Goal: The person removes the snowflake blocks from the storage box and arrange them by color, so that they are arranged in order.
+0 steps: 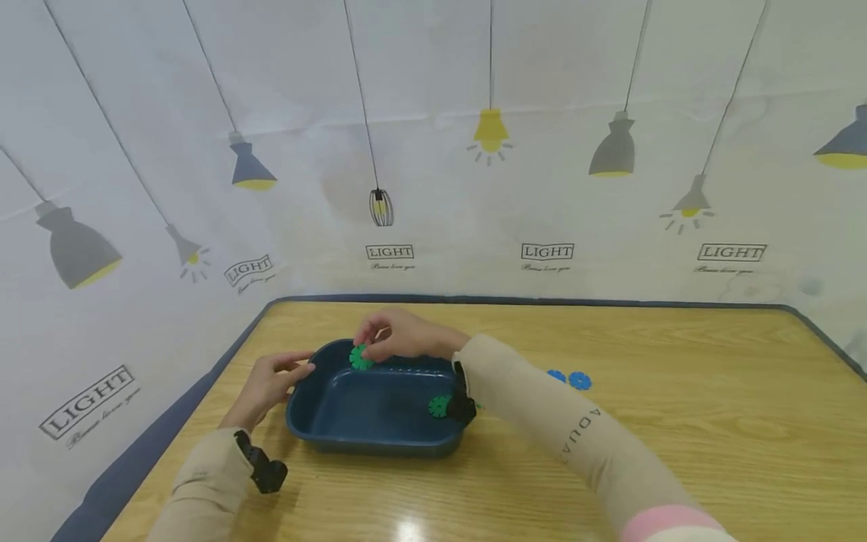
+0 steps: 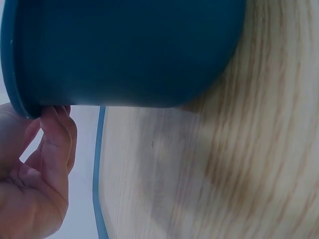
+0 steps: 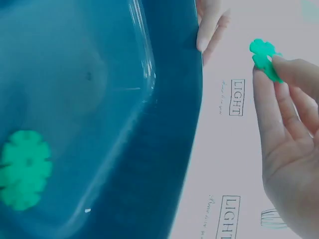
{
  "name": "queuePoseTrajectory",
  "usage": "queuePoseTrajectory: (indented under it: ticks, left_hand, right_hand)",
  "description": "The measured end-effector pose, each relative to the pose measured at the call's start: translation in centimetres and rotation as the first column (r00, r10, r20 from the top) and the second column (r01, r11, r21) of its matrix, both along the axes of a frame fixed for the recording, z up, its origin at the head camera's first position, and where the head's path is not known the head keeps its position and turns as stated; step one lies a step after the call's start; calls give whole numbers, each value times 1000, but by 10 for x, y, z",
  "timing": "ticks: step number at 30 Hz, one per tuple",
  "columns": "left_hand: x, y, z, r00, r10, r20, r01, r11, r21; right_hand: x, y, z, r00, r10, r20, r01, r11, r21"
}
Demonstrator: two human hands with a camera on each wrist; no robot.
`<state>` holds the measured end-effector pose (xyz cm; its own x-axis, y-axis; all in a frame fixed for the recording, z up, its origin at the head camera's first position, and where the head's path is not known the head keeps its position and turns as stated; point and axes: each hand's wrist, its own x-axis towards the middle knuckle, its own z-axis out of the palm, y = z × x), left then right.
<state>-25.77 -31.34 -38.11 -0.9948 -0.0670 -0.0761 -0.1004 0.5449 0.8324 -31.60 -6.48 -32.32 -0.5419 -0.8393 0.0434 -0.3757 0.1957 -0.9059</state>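
Observation:
A dark blue plastic basin stands on the wooden table in the head view. My left hand grips its left rim between thumb and fingers, as the left wrist view also shows at the basin's lip. Between thumb and fingertips, my right hand pinches a green notched snowflake disc, held up over the basin's far left side. Another green snowflake disc lies on the basin floor near its right end, partly behind the right wrist camera in the head view.
Two blue snowflake discs lie on the table right of the basin, one partly hidden by the right sleeve. A sliver of green shows just beyond the basin's right side. A patterned cloth rises behind the table's far edge.

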Motion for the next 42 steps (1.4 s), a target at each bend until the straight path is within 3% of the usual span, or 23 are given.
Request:
queuePoseTrajectory:
  ticks: [10, 15, 22, 27, 31, 34, 42]
  left_hand:
    - [2, 1, -2, 1000, -16, -12, 16, 1000, -12]
    - [3, 1, 0, 1000, -16, -8, 15, 999, -29]
    - [2, 2, 0, 1000, -9, 15, 9, 1000, -29]
    - [1, 2, 0, 1000, -9, 17, 9, 999, -32]
    - [1, 2, 1, 1000, -3, 17, 4, 999, -42]
    - [1, 2, 1, 1000, 0, 15, 0, 999, -45]
    - [1, 4, 1, 1000, 6, 23, -6, 1000, -29]
  right_hand:
    - [12, 58, -23, 998, -57, -2, 57, 996, -67]
    - [19, 85, -32, 991, -129, 39, 133, 983, -125]
    - [31, 137, -42, 956, -282, 86, 291, 949, -124]
    - [32, 174, -51, 931, -357, 81, 364, 926, -104]
    - [32, 195, -61, 925, -376, 54, 379, 922, -83]
    - [33, 205, -71, 922, -388, -12, 387, 921, -46]
    - [36, 217, -90, 869, -474, -140, 485, 873, 57]
